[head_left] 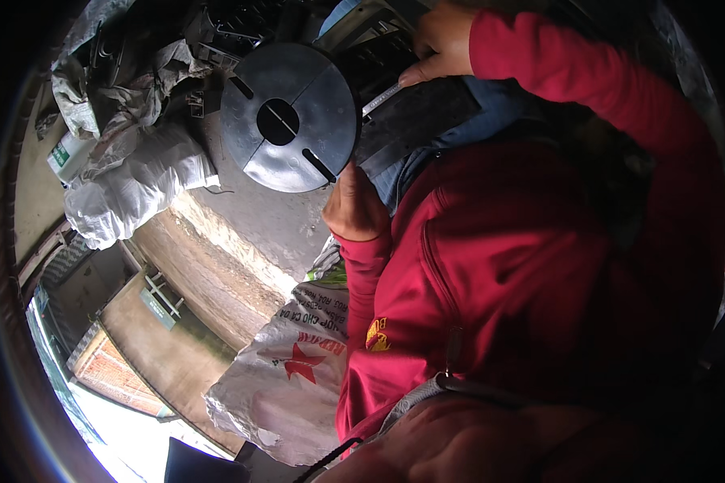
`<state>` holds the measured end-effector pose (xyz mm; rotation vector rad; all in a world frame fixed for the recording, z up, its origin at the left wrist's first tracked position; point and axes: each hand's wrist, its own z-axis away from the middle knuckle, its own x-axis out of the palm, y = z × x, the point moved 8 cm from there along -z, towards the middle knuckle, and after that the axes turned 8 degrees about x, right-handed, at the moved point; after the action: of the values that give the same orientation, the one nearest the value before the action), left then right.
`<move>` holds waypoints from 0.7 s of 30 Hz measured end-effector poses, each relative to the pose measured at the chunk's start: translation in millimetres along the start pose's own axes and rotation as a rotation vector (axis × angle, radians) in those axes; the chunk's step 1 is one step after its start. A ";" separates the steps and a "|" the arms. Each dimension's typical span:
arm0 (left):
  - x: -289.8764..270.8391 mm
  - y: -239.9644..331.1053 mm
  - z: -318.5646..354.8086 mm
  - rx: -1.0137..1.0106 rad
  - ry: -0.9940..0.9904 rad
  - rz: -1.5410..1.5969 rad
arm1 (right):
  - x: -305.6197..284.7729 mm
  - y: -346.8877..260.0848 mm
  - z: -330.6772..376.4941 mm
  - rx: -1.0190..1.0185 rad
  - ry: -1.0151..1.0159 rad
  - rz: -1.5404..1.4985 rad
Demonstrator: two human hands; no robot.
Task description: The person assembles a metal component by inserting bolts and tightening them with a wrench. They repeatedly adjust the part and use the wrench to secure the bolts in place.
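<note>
- Dark round disc [288,117], upper centre of frame, tilted toward the camera; it has a round centre hole and narrow slots cut in from the rim.
- Left hand [353,208], centre of frame, just below and right of the disc; fingers curled against the disc's lower right rim. Palm side faces away, so how tight the grip is cannot be told.
- Right hand [441,40], top of frame right of centre, closed with thumb and fingers pinched on a thin metal strip [381,100] that runs down and left toward the disc's right rim.
- The two hands are apart, one above the other; a flat dark panel [415,117] lies between them, behind the disc's right side.
- Both arms are in red sleeves [588,88]; the red top fills the right half of the frame.
- Blue denim [395,181] shows under the dark panel.
- White printed sack with a red star [286,378], lower centre, near the left elbow.
- Bundle of white and grey cloth sacks [133,181], upper left, well apart from both hands.
- Dark crate-like clutter [234,32] sits behind the disc at the top; detail too dim to tell.
- Bare concrete ground [258,217] lies below the disc.
</note>
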<state>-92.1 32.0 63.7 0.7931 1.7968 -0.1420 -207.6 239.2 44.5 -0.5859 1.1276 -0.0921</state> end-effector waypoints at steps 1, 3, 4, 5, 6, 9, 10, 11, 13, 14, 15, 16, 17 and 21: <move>-6.8 2.3 -1.8 0.017 0.044 0.010 | 1.0 -0.5 -0.7 -0.002 -0.006 -0.006; -19.0 6.9 -6.8 0.052 0.133 0.030 | 0.7 -2.9 -2.9 -0.008 -0.015 -0.015; -23.9 9.0 -8.4 0.068 0.180 0.038 | 0.0 -2.5 -1.7 -0.004 -0.010 -0.025; -24.6 9.8 -8.1 0.092 0.225 0.043 | -0.6 -2.2 -0.2 0.000 -0.004 -0.035; -16.6 6.6 -3.8 0.093 0.236 0.049 | 0.0 -3.2 0.8 -0.001 0.000 -0.049; 26.9 -6.1 8.6 -0.027 0.078 0.093 | 1.0 -1.1 0.6 0.004 0.018 -0.037; 26.7 6.6 9.5 0.037 0.020 -0.050 | 0.6 -0.3 3.2 0.002 0.020 -0.047; 20.1 9.5 11.0 0.048 0.065 -0.003 | 0.3 0.4 6.0 0.000 0.022 -0.057; 2.3 13.8 9.3 0.084 0.141 0.062 | -1.9 1.3 5.5 0.001 0.032 -0.062; -3.6 14.9 0.1 0.120 0.188 0.085 | -1.9 2.4 3.3 0.009 0.030 -0.060; -13.1 18.1 -5.6 0.150 0.219 0.104 | -1.0 1.2 1.7 0.007 0.020 -0.062; -20.4 17.8 -5.6 0.142 0.243 0.089 | -2.8 -2.1 3.5 -0.007 0.031 -0.075; -26.7 22.0 -8.4 0.168 0.275 0.067 | -2.6 -3.2 3.0 -0.018 0.024 -0.075; -26.8 21.3 -12.5 0.205 0.332 -0.003 | -1.2 -3.5 2.4 -0.012 0.011 -0.071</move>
<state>-85.4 42.2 98.0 1.0057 2.1198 -0.2087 -205.3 237.6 47.9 -0.6369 1.1187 -0.1498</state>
